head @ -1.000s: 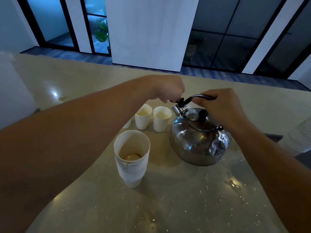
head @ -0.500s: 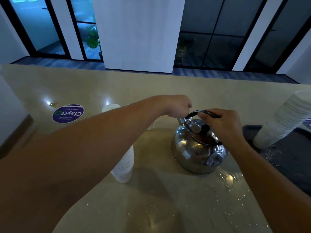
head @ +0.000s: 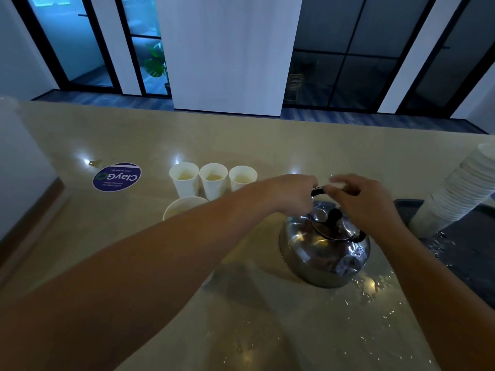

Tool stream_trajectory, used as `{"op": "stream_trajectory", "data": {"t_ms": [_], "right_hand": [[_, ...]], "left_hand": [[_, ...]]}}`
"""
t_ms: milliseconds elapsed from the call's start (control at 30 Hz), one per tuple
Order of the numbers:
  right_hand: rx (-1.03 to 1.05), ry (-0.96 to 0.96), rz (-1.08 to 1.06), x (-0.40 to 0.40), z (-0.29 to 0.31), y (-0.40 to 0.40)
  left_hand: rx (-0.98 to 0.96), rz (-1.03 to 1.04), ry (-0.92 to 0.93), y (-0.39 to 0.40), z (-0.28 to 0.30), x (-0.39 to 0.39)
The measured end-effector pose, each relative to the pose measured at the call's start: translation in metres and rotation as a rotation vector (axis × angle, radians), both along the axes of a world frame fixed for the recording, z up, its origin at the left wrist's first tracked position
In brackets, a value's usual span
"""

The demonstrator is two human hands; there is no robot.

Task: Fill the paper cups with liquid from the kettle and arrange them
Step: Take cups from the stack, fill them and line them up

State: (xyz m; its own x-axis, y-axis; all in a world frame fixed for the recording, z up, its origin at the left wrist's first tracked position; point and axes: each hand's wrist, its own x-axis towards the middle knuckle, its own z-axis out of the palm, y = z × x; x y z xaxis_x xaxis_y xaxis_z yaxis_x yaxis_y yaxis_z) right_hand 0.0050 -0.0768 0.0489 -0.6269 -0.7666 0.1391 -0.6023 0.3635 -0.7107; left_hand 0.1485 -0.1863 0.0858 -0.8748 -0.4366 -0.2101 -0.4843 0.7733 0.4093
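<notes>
The steel kettle (head: 324,245) stands on the counter (head: 241,135) right of centre, with droplets scattered on the surface at its lower right. The right hand (head: 361,202) curls over the black handle (head: 317,191), though blur makes it hard to tell how firmly it grips. The left hand (head: 292,194) is bunched at the spout end; its fingertips are hidden, so I cannot tell what they pinch, probably a spout cap. In the upper middle, 3 paper cups (head: 214,179) stand in a row, rims nearly touching, each showing pale liquid. A 4th cup (head: 184,206) sits just in front of them, mostly hidden by the left forearm, so its fill cannot be read. A tall stack of spare cups (head: 460,188) leans at the right edge. To do this step well, I would settle the handle grip fully before lifting, clear the left forearm from above the 4th cup, and tip slowly: the wet counter suggests that quick pours splash.
</notes>
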Motion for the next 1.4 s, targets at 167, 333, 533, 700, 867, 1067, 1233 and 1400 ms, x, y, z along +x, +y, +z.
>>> {"op": "stream_trajectory", "data": {"t_ms": [167, 333, 533, 700, 867, 1067, 1233, 1400], "right_hand": [[-0.233, 0.150, 0.108, 0.037, 0.030, -0.010], [-0.127, -0.184, 0.215, 0.077, 0.016, -0.044], [0.070, -0.706, 0.139, 0.110, -0.050, -0.096], [0.079, -0.625, -0.011, 0.109, -0.096, -0.135], [0.061, -0.535, -0.040, 0.105, -0.116, -0.158], [0.025, -0.480, -0.014, 0.100, -0.121, -0.169], [0.040, -0.501, 0.004, 0.097, -0.121, -0.171], [0.016, -0.604, -0.101, 0.107, -0.102, -0.149]], "left_hand": [[-0.163, 0.075, 0.184, 0.016, 0.038, 0.048], [-0.036, 0.319, 0.561, 0.006, 0.060, 0.127], [0.121, 0.753, 1.099, 0.001, -0.011, 0.221], [0.274, 0.940, 1.001, 0.022, -0.084, 0.237], [0.428, 0.763, 0.794, 0.051, -0.106, 0.222], [0.413, 0.821, 0.817, 0.049, -0.114, 0.214], [0.355, 0.764, 0.832, 0.044, -0.115, 0.216], [0.320, 0.727, 0.845, 0.044, -0.118, 0.215]]}}
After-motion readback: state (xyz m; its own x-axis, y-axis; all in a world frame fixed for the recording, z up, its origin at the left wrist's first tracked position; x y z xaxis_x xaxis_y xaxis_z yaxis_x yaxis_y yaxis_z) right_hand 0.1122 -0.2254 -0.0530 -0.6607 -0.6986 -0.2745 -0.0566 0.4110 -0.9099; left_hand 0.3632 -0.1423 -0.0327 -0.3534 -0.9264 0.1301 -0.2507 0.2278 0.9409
